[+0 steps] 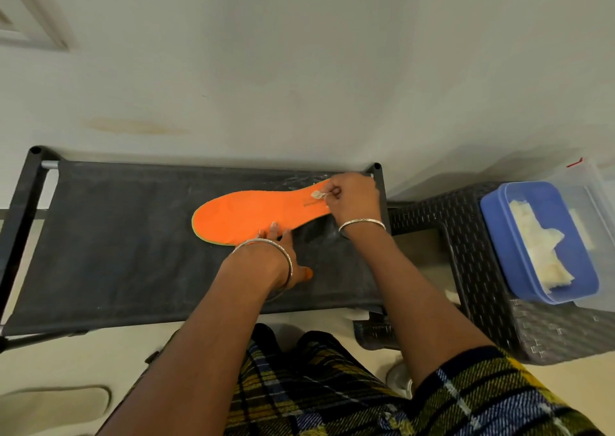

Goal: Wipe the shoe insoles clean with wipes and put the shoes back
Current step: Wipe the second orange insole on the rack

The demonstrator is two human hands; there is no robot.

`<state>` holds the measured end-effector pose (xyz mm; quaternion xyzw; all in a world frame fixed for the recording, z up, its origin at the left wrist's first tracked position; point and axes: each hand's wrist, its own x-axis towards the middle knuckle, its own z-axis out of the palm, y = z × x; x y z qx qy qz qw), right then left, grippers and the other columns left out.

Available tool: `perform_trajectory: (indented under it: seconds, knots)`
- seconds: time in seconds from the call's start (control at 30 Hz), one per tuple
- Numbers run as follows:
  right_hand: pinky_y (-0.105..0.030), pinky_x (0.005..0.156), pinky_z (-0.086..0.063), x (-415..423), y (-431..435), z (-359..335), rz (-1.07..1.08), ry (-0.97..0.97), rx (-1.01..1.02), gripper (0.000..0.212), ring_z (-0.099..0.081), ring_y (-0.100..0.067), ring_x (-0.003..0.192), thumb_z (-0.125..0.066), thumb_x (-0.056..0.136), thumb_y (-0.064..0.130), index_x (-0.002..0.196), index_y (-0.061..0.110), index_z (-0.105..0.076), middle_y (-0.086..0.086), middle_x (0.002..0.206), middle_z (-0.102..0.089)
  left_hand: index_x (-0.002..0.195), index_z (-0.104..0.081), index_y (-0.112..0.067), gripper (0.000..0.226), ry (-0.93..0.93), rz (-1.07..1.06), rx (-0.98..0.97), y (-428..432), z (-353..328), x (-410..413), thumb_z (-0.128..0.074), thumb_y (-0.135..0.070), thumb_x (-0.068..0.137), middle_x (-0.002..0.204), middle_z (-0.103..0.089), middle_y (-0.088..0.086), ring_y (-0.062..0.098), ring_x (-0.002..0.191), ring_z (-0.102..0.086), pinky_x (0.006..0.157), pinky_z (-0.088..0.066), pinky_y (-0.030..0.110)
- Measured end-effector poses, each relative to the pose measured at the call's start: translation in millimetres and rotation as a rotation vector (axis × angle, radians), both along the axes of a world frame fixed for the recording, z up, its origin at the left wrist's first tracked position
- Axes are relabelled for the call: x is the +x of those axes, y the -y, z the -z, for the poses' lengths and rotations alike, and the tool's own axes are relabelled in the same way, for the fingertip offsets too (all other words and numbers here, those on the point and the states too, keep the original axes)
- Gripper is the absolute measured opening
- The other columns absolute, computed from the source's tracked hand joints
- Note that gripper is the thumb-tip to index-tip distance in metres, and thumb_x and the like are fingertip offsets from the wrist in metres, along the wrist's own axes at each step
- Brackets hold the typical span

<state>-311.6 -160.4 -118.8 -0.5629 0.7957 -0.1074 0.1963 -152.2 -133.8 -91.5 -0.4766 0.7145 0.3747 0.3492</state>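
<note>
My right grip (354, 196) pinches a small crumpled pale wipe (317, 195) between thumb and fingertips and sets it on the heel end of the flat orange foam insole (253, 212), just beside the printed lettering. I bunch the wipe small so the pressure lands on one spot. My left grip (279, 256) holds nothing: its straight fingers (273, 227) press on the insole's near edge about midway along, thumb resting on the cloth nearer me, which I judge stops the light insole sliding or swivelling under the rubbing. The insole lies face up on a slant, toe to the left, on the right half of the black fabric top shelf of the shoe rack (116, 236), its heel close to the shelf's far right corner and the pale wall (299, 69). Strokes toward the heel therefore have little room before frame and wall, while the toe side has a broad stretch of cloth to the left. To my right, past the shelf's edge, a blue plastic box (492, 229) of folded white wipes (539, 246) sits on a dark woven stool (466, 269), a short reach across. No shoe shows on the shelf.
</note>
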Motion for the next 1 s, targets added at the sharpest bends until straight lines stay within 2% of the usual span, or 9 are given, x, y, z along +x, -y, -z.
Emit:
perform_trajectory:
  seconds: [0.1, 0.17, 0.3, 0.43, 0.57, 0.67, 0.73, 0.87, 1.0]
  knots:
    - [-0.031, 0.086, -0.049, 38.0, -3.2, -2.4, -0.220, 0.071, 0.078, 0.015, -0.065, -0.022, 0.097, -0.068, 0.086, 0.013, 0.096, 0.016, -0.079, -0.003, 0.100, -0.074, 0.154, 0.014, -0.020, 0.091, -0.006, -0.023, -0.007, -0.5, 6.3, -4.1, -0.046, -0.054, 0.096, 0.160, 0.021, 0.008, 0.032, 0.149, 0.009, 0.121, -0.007, 0.045]
    - [-0.031, 0.086, -0.047, 47.5, -5.9, -0.5, -0.302, 0.047, 0.091, 0.019, -0.064, -0.020, 0.099, -0.064, 0.087, 0.010, 0.098, 0.017, -0.078, -0.001, 0.103, -0.073, 0.154, 0.015, -0.022, 0.093, -0.010, -0.040, -0.003, 0.1, 9.3, -4.7, -0.049, -0.054, 0.094, 0.159, 0.022, 0.008, 0.032, 0.148, 0.011, 0.121, -0.007, 0.047]
    - [-0.036, 0.089, -0.051, 7.8, -4.9, 1.3, -0.133, 0.072, 0.071, 0.013, -0.068, -0.021, 0.094, -0.071, 0.084, 0.012, 0.093, 0.015, -0.080, -0.003, 0.097, -0.075, 0.153, 0.014, -0.018, 0.090, -0.012, -0.016, 0.005, 1.8, 3.6, -0.7, -0.045, -0.054, 0.096, 0.160, 0.021, 0.007, 0.031, 0.149, 0.008, 0.121, -0.008, 0.045]
    - [-0.038, 0.088, -0.054, -27.9, -14.1, 6.7, 0.041, 0.022, -0.037, 0.012, -0.069, -0.023, 0.084, -0.076, 0.080, 0.009, 0.087, 0.016, -0.081, -0.004, 0.089, -0.076, 0.153, 0.014, -0.017, 0.088, -0.015, 0.003, 0.010, 1.3, -0.7, 0.7, -0.043, -0.054, 0.097, 0.160, 0.022, 0.007, 0.030, 0.149, 0.009, 0.121, -0.007, 0.044]
    - [-0.036, 0.093, -0.051, -18.7, -13.8, 2.2, -0.024, -0.022, 0.028, 0.016, -0.067, -0.025, 0.097, -0.070, 0.086, 0.010, 0.095, 0.017, -0.080, -0.003, 0.101, -0.075, 0.153, 0.016, -0.016, 0.089, -0.006, 0.002, 0.002, -0.9, 0.4, -2.6, -0.042, -0.053, 0.097, 0.159, 0.023, 0.008, 0.030, 0.149, 0.010, 0.121, -0.007, 0.045]
    - [-0.031, 0.094, -0.048, 16.1, -9.0, -1.7, -0.205, -0.011, 0.133, 0.022, -0.064, -0.023, 0.106, -0.063, 0.090, 0.011, 0.105, 0.017, -0.078, -0.004, 0.110, -0.073, 0.153, 0.016, -0.018, 0.090, -0.005, -0.023, -0.004, -0.7, 3.2, -4.9, -0.045, -0.053, 0.097, 0.159, 0.023, 0.009, 0.031, 0.149, 0.009, 0.121, -0.008, 0.046]
    - [-0.032, 0.092, -0.048, 31.8, -8.3, -0.4, -0.306, -0.028, 0.154, 0.022, -0.062, -0.024, 0.108, -0.062, 0.091, 0.012, 0.107, 0.017, -0.077, -0.005, 0.111, -0.072, 0.153, 0.016, -0.020, 0.090, -0.006, -0.036, -0.007, -1.3, 4.8, -6.7, -0.046, -0.053, 0.096, 0.159, 0.023, 0.009, 0.032, 0.149, 0.009, 0.121, -0.008, 0.046]
    - [-0.034, 0.094, -0.050, 7.7, -5.6, -4.8, -0.189, -0.029, 0.144, 0.018, -0.065, -0.025, 0.105, -0.066, 0.090, 0.012, 0.102, 0.016, -0.079, -0.005, 0.108, -0.074, 0.153, 0.016, -0.018, 0.090, 0.009, -0.015, 0.003, -0.2, 2.3, -5.5, -0.044, -0.054, 0.097, 0.159, 0.024, 0.008, 0.031, 0.149, 0.008, 0.121, -0.009, 0.046]
    - [-0.034, 0.095, -0.046, -15.6, -5.2, -7.4, -0.073, -0.187, 0.092, 0.025, -0.060, -0.026, 0.111, -0.059, 0.093, 0.008, 0.105, 0.020, -0.077, -0.002, 0.115, -0.070, 0.153, 0.014, -0.017, 0.087, 0.009, 0.004, 0.011, 1.7, -3.9, -2.8, -0.042, -0.054, 0.097, 0.160, 0.022, 0.007, 0.030, 0.149, 0.007, 0.121, -0.008, 0.044]
